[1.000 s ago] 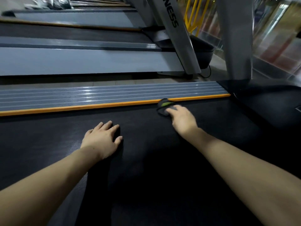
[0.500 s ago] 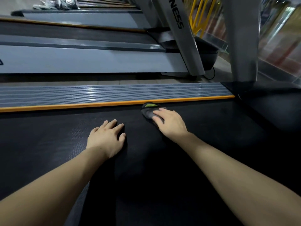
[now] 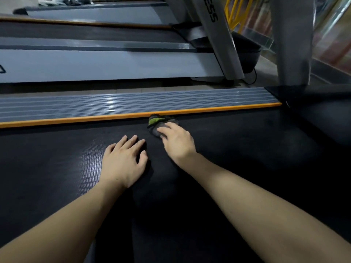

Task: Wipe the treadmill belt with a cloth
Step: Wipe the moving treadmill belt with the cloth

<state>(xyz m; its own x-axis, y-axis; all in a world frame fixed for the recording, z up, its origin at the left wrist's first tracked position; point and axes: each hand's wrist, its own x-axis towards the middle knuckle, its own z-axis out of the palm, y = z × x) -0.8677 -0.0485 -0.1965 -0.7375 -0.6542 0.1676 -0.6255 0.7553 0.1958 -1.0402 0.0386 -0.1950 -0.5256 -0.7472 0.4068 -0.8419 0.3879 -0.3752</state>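
Grey-and-green bunched cloth (image 3: 158, 124) sits pinned under right hand (image 3: 177, 142) fingers, pressed flat, against the orange edge strip (image 3: 76, 119). Left hand (image 3: 123, 161) just beside it, palm down, splayed, holding nothing. Black textured treadmill belt (image 3: 247, 158): no visible wipe marks, progress unclear; most looks left.

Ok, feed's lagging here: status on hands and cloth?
Right hand pressing cloth on belt by orange strip. Left hand flat, empty. Nothing in the way.

Black textured treadmill belt (image 3: 237, 149), grey-green cloth (image 3: 157, 124) on it by the orange-edged side rail (image 3: 76, 107), both palms flat
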